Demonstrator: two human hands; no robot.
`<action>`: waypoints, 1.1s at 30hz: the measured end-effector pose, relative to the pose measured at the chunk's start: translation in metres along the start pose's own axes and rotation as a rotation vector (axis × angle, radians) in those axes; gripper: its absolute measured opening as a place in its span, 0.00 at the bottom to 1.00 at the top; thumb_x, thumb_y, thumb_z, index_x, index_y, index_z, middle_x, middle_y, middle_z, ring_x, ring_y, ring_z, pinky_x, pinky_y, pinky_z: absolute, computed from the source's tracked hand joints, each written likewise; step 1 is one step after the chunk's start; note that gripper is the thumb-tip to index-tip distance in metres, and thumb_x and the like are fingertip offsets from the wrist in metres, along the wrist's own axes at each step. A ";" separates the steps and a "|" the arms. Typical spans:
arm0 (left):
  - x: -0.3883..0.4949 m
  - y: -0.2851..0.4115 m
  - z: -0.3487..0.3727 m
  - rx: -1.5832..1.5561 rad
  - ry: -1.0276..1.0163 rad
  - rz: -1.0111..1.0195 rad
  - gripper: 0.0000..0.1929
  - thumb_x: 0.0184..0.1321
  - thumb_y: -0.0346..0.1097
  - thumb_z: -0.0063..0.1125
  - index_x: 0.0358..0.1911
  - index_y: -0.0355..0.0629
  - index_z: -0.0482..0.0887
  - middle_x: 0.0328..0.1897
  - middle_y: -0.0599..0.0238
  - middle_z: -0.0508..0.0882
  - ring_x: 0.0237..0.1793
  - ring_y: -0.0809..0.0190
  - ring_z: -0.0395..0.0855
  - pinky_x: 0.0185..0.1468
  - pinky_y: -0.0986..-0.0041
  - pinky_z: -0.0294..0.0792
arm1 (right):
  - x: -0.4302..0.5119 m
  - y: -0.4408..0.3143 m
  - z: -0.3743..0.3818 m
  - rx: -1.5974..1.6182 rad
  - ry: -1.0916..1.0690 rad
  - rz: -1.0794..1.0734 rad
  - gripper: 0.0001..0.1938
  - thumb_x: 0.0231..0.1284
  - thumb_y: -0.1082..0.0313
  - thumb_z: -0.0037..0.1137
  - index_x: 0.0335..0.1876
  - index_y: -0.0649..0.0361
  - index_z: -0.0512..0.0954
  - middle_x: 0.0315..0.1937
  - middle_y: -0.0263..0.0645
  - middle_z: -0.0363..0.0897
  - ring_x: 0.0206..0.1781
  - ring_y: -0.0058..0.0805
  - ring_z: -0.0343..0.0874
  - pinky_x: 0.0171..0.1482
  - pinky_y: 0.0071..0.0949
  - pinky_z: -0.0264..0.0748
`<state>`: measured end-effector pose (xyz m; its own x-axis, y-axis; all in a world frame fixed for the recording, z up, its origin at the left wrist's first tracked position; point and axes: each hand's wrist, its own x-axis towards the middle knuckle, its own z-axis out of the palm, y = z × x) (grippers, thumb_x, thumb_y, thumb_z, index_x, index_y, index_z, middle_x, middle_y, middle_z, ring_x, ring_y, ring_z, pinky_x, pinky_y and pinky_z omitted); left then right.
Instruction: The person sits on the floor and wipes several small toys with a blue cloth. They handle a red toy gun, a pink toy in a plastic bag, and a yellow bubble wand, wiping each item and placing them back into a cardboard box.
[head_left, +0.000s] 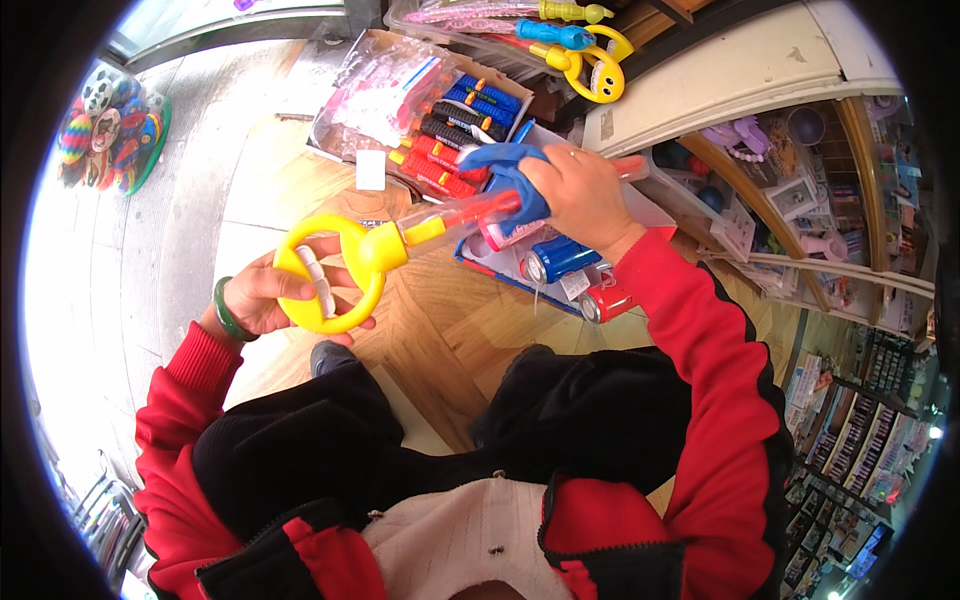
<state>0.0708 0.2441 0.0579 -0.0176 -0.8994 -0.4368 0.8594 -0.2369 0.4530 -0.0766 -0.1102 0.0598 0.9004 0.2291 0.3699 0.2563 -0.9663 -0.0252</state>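
My left hand (277, 292) grips the ring-shaped head of a yellow plastic toy wand (384, 247), which has a row of white teeth inside the ring. From its head a clear tube with a red rod inside runs up to the right. My right hand (581, 191) holds a blue cloth (517, 169) wrapped around that tube, and the tube's far end sticks out beyond my fingers. Under the right forearm and cloth lies a box with a blue can-shaped item (562, 259) and a red one (606, 301).
A cardboard box (324, 139) holds red, black and blue packaged items. Behind it, a plastic bin (401, 22) contains similar toy wands (600, 79). Shelves with toys (795, 195) stand at right. Patterned balls (112, 127) lie at far left. Wooden flooring (442, 322) shows between my legs.
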 end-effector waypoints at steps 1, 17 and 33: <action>-0.005 -0.002 -0.002 0.012 0.006 0.001 0.36 0.56 0.28 0.56 0.71 0.41 0.60 0.64 0.34 0.73 0.56 0.22 0.76 0.54 0.37 0.75 | -0.004 0.008 0.000 -0.015 -0.060 -0.022 0.18 0.44 0.65 0.65 0.43 0.53 0.75 0.29 0.37 0.71 0.35 0.39 0.78 0.35 0.37 0.74; -0.034 0.029 -0.073 -0.333 -0.247 0.201 0.53 0.59 0.55 0.65 0.77 0.44 0.40 0.70 0.31 0.65 0.53 0.23 0.79 0.50 0.36 0.76 | -0.047 0.044 0.002 0.363 -0.207 0.258 0.23 0.38 0.67 0.72 0.45 0.54 0.76 0.33 0.43 0.79 0.39 0.44 0.82 0.42 0.36 0.78; 0.053 0.001 -0.021 -0.080 -0.058 0.601 0.46 0.60 0.54 0.65 0.75 0.44 0.53 0.79 0.56 0.59 0.79 0.53 0.52 0.79 0.56 0.49 | 0.008 -0.085 0.014 1.847 -0.913 1.053 0.18 0.54 0.68 0.66 0.50 0.61 0.79 0.45 0.36 0.81 0.47 0.25 0.81 0.55 0.26 0.77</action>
<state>0.0813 0.2039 0.0188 0.4566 -0.8862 -0.0787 0.7633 0.3448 0.5464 -0.0864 -0.0245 0.0520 0.6196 0.3822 -0.6855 -0.7828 0.2372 -0.5753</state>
